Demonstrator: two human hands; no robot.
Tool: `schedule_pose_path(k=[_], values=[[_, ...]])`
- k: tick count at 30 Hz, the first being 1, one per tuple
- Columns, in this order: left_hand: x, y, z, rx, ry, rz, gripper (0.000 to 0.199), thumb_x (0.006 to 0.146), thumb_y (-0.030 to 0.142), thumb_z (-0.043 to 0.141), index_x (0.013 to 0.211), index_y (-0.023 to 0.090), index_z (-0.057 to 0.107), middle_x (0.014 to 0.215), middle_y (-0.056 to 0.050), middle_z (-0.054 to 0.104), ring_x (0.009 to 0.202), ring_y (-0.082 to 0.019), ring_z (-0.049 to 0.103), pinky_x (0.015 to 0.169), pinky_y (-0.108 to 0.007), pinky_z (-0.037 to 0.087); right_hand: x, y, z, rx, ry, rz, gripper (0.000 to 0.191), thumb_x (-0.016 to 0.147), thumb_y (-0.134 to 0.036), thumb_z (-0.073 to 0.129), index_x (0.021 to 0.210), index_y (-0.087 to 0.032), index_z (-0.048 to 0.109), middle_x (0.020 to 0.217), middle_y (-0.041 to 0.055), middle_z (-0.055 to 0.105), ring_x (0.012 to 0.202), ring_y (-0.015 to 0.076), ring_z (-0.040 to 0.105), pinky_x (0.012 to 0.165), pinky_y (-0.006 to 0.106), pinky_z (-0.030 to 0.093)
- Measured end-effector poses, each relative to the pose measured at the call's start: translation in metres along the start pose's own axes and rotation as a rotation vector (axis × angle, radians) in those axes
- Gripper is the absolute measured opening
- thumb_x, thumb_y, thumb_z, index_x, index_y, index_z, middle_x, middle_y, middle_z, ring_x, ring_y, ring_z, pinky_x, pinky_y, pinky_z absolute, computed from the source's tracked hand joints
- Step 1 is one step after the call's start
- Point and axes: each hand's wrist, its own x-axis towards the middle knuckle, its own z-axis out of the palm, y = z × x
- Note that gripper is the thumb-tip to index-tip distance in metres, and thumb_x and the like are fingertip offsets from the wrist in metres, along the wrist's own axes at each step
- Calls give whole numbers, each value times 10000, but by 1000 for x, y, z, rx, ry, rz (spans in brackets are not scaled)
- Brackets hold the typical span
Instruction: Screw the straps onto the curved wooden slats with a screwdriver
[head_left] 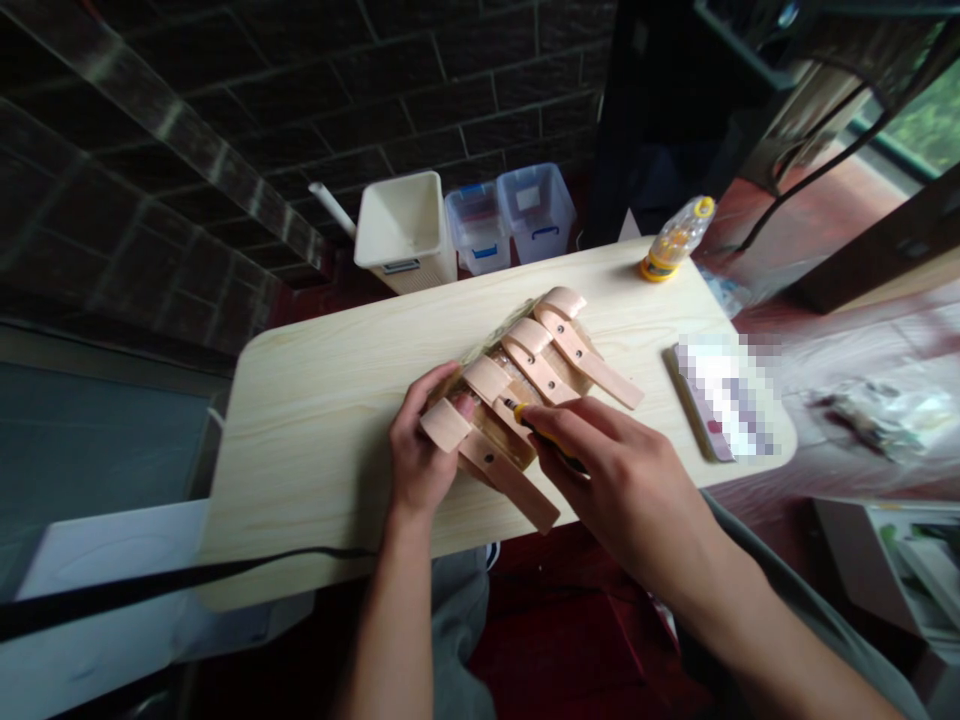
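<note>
A brown block (574, 370) lies at an angle on the light wooden table, with several pinkish-tan straps (517, 482) looped across it and dark round fasteners on them. My left hand (424, 440) grips the block's near left end, its thumb partly under a strap loop. In my right hand (592, 450) is a yellow and black screwdriver-like tool (531, 413), held with closed fingers. The tool's tip meets a strap near the block's middle; the exact contact is too small to tell.
The table (307, 430) holds a clear bottle with yellow cap and base (675, 240) at the back right and a flat box (705, 400) at the right. Beyond its back edge stand a cream bin (405, 225) and two clear plastic boxes (536, 210). A dark strap crosses the lower left.
</note>
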Motion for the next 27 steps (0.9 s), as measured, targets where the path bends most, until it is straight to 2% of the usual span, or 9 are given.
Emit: schedule_pose_path(k=[7, 11, 17, 22, 27], values=[[-1, 3, 1, -5, 3, 35, 549, 937, 564, 752, 1337, 188, 732, 1344, -124, 759, 1274, -323, 714, 1143, -443, 560, 1, -3, -1, -18, 22, 6, 253, 1097, -223, 596, 1319, -204, 716, 1108, 107, 798, 924, 223, 785, 808, 315, 621], [0, 2, 2, -46, -12, 140, 493, 910, 510, 802, 1278, 186, 752, 1386, -145, 734, 1325, -329, 695, 1203, -482, 533, 1, -2, -6, 45, 33, 47, 173, 1075, -199, 625, 1194, -219, 750, 1098, 86, 813, 902, 210, 798, 757, 282, 599], [0, 1, 3, -28, -13, 244, 432, 926, 478, 788, 1239, 181, 760, 1359, -151, 737, 1316, -322, 701, 1184, -502, 552, 2, -2, -4, 86, 100, 124, 69, 1017, -208, 719, 1059, -226, 770, 965, 35, 850, 799, 185, 818, 672, 239, 570], [-2, 2, 4, -18, 5, 176, 476, 919, 516, 785, 1257, 182, 751, 1370, -146, 733, 1325, -332, 695, 1195, -492, 540, 3, -7, 4, 56, 180, 170, 66, 1007, -259, 716, 992, -208, 755, 881, 45, 849, 692, 186, 801, 620, 246, 564], [-2, 3, 6, -27, 1, 38, 560, 927, 567, 764, 1327, 176, 726, 1349, -132, 755, 1272, -324, 719, 1146, -434, 565, 3, -7, 1, 148, 76, 143, 110, 1038, -251, 660, 1128, -202, 699, 1053, 82, 843, 834, 202, 818, 682, 258, 584]])
